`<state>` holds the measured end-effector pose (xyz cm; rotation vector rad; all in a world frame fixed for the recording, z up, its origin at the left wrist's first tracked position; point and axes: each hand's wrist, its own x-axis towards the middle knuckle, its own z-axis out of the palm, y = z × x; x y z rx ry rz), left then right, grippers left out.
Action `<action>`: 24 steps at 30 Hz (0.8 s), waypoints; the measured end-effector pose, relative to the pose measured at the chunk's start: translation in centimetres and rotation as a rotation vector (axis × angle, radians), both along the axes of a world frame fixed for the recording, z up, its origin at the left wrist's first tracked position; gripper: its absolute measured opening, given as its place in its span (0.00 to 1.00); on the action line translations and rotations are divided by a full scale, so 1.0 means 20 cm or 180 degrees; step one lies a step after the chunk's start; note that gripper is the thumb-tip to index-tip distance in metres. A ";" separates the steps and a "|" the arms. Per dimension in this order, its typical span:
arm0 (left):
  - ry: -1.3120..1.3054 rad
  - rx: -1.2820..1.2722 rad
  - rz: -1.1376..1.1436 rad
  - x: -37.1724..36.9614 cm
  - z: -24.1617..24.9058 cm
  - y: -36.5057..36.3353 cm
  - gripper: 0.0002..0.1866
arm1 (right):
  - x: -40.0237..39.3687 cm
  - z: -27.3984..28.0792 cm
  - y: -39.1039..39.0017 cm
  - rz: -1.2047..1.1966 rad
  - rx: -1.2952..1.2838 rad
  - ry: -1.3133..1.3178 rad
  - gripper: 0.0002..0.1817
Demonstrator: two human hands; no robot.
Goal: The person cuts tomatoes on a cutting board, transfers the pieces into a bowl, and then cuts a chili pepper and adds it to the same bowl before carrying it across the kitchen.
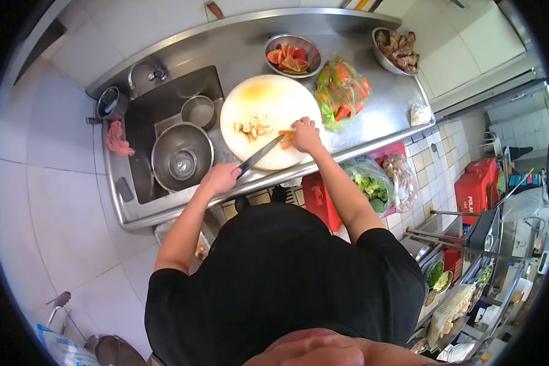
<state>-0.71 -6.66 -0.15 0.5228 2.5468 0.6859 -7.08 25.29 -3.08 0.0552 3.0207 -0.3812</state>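
- Left hand [221, 178] has a closed grip on a knife [259, 155].
- Right hand [305, 134] pins a red pepper piece [286, 139] on the round cutting board [268, 97].
- Bowl of cut peppers [293, 56] and a bagged vegetables [341, 91] crowd the bench [378, 122] behind; nested steel bowls [182, 157] fill the sink [141, 122].

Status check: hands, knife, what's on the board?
Left hand grips knife, blade on round cutting board. Right hand pins an orange pepper piece. Cut bits beside the blade; nothing blocking.

Orange piece [286, 138] half under right-hand fingers [300, 135] (kind of vegetable unclear)
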 end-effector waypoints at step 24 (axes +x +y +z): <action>-0.0861 0.0736 0.1312 0.03 0.05 -0.01 0.16 | -0.66 0.24 0.51 -0.0879 -0.0405 0.0058 0.18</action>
